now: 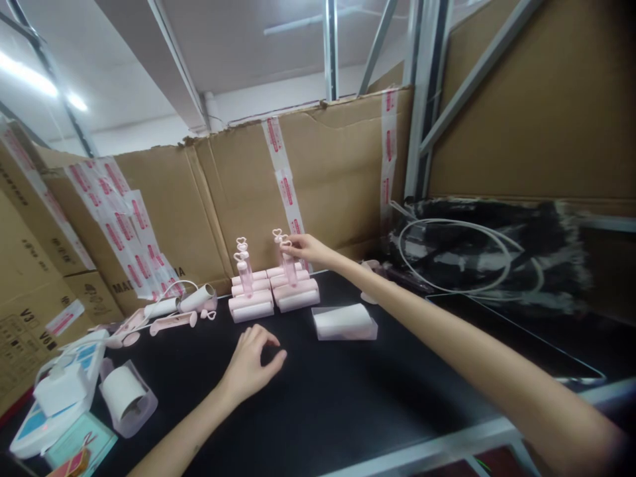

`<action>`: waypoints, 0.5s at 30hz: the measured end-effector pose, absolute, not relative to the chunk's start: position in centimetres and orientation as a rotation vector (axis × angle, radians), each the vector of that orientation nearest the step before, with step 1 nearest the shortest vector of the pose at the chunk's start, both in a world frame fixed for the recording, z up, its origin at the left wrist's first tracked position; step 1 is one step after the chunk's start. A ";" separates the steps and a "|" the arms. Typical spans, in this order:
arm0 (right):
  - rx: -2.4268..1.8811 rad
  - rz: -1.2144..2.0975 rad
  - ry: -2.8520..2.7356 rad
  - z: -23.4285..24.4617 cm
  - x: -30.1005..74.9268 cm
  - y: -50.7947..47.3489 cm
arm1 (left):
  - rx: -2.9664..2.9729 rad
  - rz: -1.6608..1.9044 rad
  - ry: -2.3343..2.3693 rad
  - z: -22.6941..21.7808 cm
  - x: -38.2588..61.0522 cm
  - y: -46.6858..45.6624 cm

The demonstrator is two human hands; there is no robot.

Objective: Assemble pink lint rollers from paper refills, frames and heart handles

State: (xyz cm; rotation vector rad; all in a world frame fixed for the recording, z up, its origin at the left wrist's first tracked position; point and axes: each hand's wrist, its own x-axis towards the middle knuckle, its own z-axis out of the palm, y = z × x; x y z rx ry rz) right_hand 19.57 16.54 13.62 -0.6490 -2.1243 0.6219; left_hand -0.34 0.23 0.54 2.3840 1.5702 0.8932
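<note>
My right hand [307, 248] reaches to the back of the black table, its fingers closed around the heart-shaped top of a clear pink tube [289, 270]. That tube stands upright among pink pieces with white rolls [297, 299]. Just left of it, more heart-topped tubes [245, 273] rise from a similar group of pink pieces [251, 309]. My left hand [251, 363] hovers over the table in front of these groups. Its fingers are curved, the thumb is apart, and nothing is in it.
A white roll in a clear sleeve [345, 322] lies right of centre; another wrapped roll [123, 392] lies at left. Loose pink parts [173, 321] are behind it. A white-and-blue device [59, 397] sits far left. Cardboard [328, 172] walls the back; a cable coil [454, 255] lies right.
</note>
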 end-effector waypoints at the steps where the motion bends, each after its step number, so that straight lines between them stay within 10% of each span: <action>1: -0.649 0.621 -2.124 13.2 19.3 16.8 | 2.352 0.961 1.699 0.2 -0.8 0.7; 6: -0.705 0.590 -2.068 12.0 19.2 16.7 | 1.881 1.562 2.015 -1.5 -4.8 4.5; 15: -1.070 0.436 -2.588 8.4 29.7 9.3 | 1.769 1.491 1.897 -2.7 -6.8 7.0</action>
